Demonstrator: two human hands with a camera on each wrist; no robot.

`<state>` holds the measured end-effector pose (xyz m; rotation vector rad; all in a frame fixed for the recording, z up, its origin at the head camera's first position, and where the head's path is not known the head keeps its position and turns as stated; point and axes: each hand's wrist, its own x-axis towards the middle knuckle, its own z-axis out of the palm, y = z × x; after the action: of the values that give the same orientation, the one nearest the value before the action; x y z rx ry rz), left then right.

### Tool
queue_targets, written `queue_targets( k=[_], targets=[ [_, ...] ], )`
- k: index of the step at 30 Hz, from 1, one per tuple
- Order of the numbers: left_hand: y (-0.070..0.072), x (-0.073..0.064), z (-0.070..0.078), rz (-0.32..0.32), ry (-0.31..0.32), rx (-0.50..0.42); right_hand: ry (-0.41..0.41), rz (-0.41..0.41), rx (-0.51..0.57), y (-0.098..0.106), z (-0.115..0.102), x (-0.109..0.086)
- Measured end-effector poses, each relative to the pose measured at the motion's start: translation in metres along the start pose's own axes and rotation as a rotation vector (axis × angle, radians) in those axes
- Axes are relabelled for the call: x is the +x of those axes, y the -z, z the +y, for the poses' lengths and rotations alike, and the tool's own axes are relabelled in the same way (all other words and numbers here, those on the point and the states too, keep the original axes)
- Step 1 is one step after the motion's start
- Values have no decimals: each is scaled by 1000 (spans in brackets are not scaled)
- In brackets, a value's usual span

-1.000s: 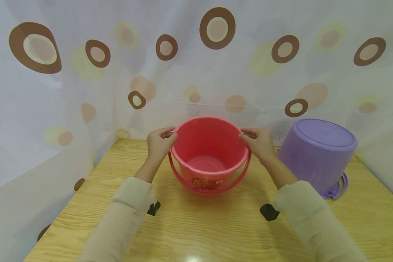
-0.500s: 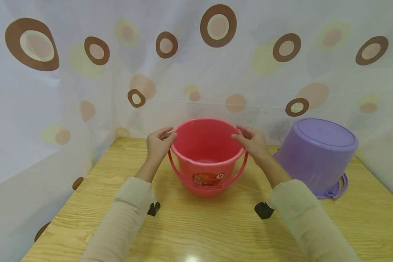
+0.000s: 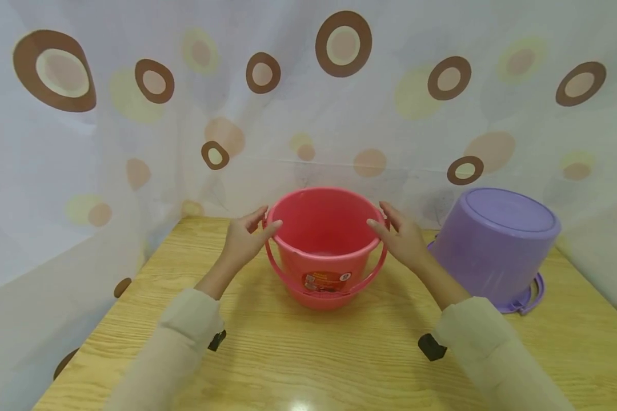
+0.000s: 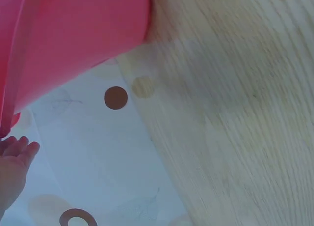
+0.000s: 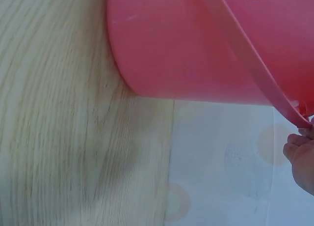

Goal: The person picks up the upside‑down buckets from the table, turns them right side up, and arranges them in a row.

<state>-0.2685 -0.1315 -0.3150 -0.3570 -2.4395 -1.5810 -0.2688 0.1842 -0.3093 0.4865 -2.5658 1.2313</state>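
Red bucket [image 3: 325, 267] upright on the worktop [image 3: 308, 354], open mouth up, to the left of the overturned purple bucket [image 3: 493, 251]. Handle [image 3: 375, 275] slung down in front, across the lower part of the label [image 3: 325, 280]. Left hand [image 3: 240, 242] at one side of the rim [image 3: 334, 258], right hand [image 3: 406, 242] at the other. On both, fingers fairly straight and thumb well apart from them, with no curl around the plastic; actual contact hard to judge, with both hands cut off at the edge of the wrist views. For steadying the bucket by its rim, best, probably, to match the hands in height and press evenly from opposite sides, so as not to tip or twist it. Mind the handle's joints near the fingertips, and allow the right forearm [image 3: 444, 285] some room beside the purple bucket.
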Motion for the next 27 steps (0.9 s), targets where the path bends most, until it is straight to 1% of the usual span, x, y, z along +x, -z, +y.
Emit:
queue_targets(
  k=[2,3,5,6,9,12,18,21,25,27],
  targets=[
    [3,-5,0,-72,8,61,-26,-36,-25,3,1,-5],
    [4,-6,-1,-97,4,85,-31,-49,-32,4,0,-7],
    [5,-9,-1,-127,-4,123,-36,-70,-39,6,0,-10],
    [5,-9,-1,-137,-16,136,-24,-76,-38,7,0,-11],
    [5,-10,-1,-146,-48,151,12,-92,-43,7,-1,-14],
    [5,-10,-1,-147,-57,153,30,-102,-39,6,-1,-16],
    [6,-6,-1,-154,-34,154,19,-102,-57,5,1,-13],
    [6,-3,-2,-160,-22,165,35,-95,-61,4,3,-10],
    [7,3,-4,-169,-3,174,85,-81,-33,1,5,-5],
    [8,5,-5,-170,2,171,93,-83,-17,1,5,-2]
  ],
)
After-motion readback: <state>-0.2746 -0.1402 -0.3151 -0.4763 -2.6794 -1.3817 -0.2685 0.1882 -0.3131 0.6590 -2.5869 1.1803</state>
